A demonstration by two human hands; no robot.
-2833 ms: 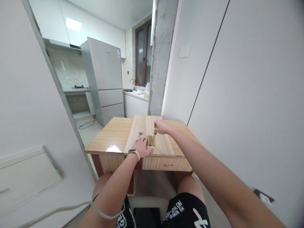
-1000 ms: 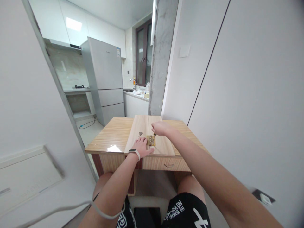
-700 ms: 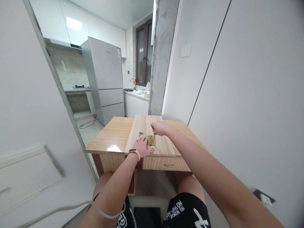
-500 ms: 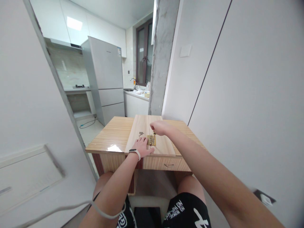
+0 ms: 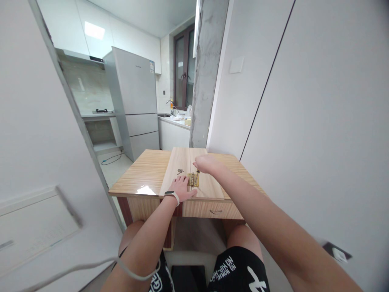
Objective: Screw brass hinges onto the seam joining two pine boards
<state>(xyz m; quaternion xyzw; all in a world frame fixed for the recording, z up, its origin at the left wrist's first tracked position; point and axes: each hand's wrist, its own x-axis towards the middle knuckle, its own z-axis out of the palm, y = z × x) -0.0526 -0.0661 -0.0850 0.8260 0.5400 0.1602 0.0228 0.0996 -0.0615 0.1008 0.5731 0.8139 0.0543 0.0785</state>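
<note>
Two pale wooden boards [image 5: 174, 162] lie side by side on the desk, with a brass hinge [image 5: 192, 179] across the seam between them. My left hand [image 5: 181, 188] rests flat on the boards just left of the hinge, its fingers spread and thumb below it. Above the hinge's right leaf, my right hand [image 5: 205, 164] is closed around a screwdriver [image 5: 197, 174]; the handle is mostly hidden in the fist. The shaft points down and its tip meets the right leaf. A small heap of dark screws [image 5: 180, 171] sits on the left board.
The wooden desk [image 5: 136, 170] has a front drawer with a handle [image 5: 216, 211]. A grey cable [image 5: 88, 265] crosses at lower left in front of my left arm. White walls stand close on both sides; a fridge [image 5: 136, 89] is beyond the desk.
My right hand has turned slightly at the wrist around the screwdriver, staying over the hinge. The left hand and the boards have stayed put.
</note>
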